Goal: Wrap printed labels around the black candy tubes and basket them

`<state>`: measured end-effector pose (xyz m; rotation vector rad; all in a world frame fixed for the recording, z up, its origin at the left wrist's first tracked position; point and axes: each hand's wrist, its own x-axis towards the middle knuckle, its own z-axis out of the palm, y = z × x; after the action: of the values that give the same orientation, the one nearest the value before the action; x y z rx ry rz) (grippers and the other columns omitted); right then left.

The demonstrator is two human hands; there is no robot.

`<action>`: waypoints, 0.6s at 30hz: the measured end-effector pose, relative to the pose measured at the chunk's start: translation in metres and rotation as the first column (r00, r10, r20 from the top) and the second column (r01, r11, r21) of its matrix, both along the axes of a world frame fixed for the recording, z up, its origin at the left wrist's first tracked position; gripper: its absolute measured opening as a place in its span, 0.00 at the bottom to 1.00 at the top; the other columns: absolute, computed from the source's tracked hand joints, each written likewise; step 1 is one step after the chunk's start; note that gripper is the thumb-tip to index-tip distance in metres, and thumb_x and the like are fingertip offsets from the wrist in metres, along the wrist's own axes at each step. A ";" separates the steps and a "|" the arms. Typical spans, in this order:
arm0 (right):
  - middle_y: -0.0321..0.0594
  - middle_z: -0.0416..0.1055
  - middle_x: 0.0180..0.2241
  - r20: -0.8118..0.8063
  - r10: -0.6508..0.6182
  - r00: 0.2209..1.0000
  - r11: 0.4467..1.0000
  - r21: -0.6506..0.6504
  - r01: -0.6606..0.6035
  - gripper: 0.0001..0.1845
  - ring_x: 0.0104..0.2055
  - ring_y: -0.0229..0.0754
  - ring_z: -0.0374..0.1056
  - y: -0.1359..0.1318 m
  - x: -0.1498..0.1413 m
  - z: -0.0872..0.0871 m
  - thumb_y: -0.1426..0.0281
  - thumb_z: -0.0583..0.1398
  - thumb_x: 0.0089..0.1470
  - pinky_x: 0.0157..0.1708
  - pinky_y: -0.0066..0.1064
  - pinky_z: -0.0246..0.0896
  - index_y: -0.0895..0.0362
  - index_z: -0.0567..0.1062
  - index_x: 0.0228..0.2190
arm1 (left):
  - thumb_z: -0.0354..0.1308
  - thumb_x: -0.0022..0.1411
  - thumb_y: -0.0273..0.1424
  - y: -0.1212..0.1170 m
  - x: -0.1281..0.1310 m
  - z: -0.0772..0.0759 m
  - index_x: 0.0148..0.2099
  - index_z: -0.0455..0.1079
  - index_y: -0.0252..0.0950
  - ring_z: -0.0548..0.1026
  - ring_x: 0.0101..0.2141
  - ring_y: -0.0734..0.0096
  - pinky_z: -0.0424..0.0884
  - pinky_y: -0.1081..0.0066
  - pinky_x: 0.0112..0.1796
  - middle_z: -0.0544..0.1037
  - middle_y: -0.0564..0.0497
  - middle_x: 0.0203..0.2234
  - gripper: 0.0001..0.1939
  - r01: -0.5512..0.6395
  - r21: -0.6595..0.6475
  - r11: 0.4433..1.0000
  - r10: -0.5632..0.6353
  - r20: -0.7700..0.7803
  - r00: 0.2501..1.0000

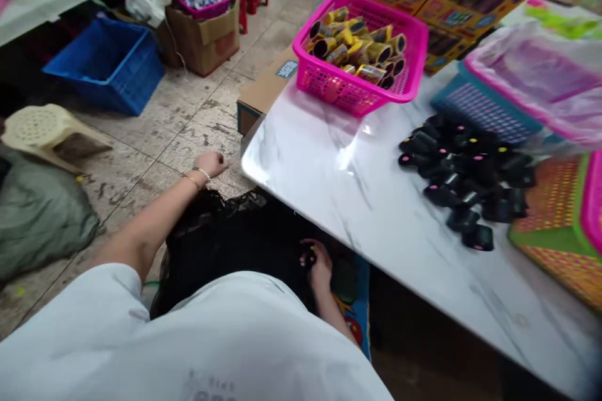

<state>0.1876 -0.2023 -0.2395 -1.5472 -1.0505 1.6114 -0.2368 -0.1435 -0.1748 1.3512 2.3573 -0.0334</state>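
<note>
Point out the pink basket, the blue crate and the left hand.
pink basket (336, 91), head view, front wall
blue crate (125, 91), head view, outer side wall
left hand (210, 165), head view, back of the hand

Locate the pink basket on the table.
In the head view, the pink plastic basket sits at the far end of the marble-look table, upper centre, with black cylinders to its lower right and a cardboard box to its left.

My left arm (145, 225) stretches forward and down, my left wrist (195, 178) slightly bent and my left hand (211, 164) loosely curled, knuckles up. Well right of those fingers and lower, my right hand (318, 265) curls inward, my right forearm (335, 313) running back beneath it.
</note>
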 end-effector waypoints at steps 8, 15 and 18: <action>0.42 0.79 0.36 -0.251 0.154 0.956 0.959 -0.195 -0.206 0.22 0.34 0.48 0.77 0.034 0.018 0.038 0.54 0.72 0.38 0.16 0.24 0.52 0.53 0.75 0.31 | 0.55 0.65 0.46 -0.114 0.013 -0.007 0.52 0.75 0.33 0.72 0.50 0.48 0.67 0.60 0.49 0.71 0.34 0.52 0.24 0.107 -0.177 0.978 -0.122 -0.072 0.990; 0.41 0.77 0.39 -0.093 0.455 0.886 0.848 -0.259 -0.463 0.20 0.32 0.45 0.75 0.055 -0.026 0.047 0.55 0.67 0.45 0.15 0.25 0.53 0.53 0.78 0.38 | 0.68 0.47 0.55 -0.140 0.048 0.004 0.41 0.79 0.35 0.78 0.38 0.55 0.72 0.66 0.39 0.78 0.43 0.40 0.29 0.369 -0.347 0.863 -0.286 0.266 0.920; 0.42 0.77 0.37 -0.019 0.469 0.883 0.847 -0.272 -0.456 0.21 0.33 0.46 0.75 0.051 -0.032 0.044 0.53 0.65 0.45 0.17 0.26 0.55 0.54 0.78 0.38 | 0.70 0.44 0.54 -0.163 0.058 0.016 0.37 0.79 0.36 0.78 0.35 0.59 0.73 0.68 0.35 0.78 0.45 0.37 0.28 0.401 -0.359 0.843 -0.288 0.330 0.899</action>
<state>0.1556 -0.1511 -0.1955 -1.5899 -1.3549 2.1301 -0.1783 -0.3065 -0.1591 1.4382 1.7276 -0.4183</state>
